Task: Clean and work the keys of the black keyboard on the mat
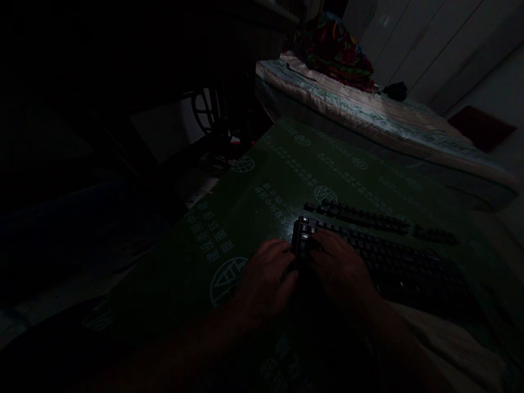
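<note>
The scene is very dark. A black keyboard [409, 262] lies on a green board printed with pale characters and globe marks. My left hand [270, 278] grips the keyboard's left edge, fingers curled and thumb close to its near corner. Over the left end of the keys is my right hand [339, 262], its fingers bent down and drawn together; shadow hides the fingertips and anything between them. Just beyond the keyboard, loose black keycaps [364, 214] stand in rows, with a shorter group [434, 233] to the right.
The green board [270, 202] stretches away toward a mattress [368, 109] with a patterned cloth bundle [338, 52] on top. A dark stand with a spoked wheel [203, 112] is at the left. Pale cloth [450, 338] lies near my right forearm.
</note>
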A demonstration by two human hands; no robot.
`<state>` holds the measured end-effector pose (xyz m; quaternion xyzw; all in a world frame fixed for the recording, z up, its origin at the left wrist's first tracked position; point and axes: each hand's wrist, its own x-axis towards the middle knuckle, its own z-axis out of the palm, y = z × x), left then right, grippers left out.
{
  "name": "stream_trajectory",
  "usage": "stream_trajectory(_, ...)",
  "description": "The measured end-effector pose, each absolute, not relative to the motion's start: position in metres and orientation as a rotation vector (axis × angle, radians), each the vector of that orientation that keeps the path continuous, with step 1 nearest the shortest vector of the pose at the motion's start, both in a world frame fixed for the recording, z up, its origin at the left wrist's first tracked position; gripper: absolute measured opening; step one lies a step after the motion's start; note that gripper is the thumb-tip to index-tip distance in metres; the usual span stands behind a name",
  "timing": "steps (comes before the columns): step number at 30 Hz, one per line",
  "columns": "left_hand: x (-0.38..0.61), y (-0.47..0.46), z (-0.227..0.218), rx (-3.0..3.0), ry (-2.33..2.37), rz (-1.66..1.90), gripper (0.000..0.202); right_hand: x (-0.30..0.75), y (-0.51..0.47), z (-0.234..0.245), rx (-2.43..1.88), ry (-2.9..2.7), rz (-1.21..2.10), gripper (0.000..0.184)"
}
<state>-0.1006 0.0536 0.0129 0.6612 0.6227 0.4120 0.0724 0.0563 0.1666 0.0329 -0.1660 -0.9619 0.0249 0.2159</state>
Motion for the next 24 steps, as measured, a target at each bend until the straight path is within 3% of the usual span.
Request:
stream_trajectory(8, -0.1000, 0.0544, 0.0155, 1.973, 1.881, 1.255, 0.016, 0.0557, 0.1634, 0.0337, -0.445, -2.648, 0.011, 0.022)
stream_trajectory(16, -0.0993, 0.0540, 0.0183, 2.053, 1.888, 1.182, 0.032, 0.0541, 0.1610, 0.0359, -0.470, -2.688, -0.024, 0.023)
stream_trajectory(24, -0.0985, 0.0556, 0.0175, 2.116, 1.901, 1.092, 0.031, 0.0525, 0.1590, 0.0364, -0.471, -2.661, -0.044, 0.027)
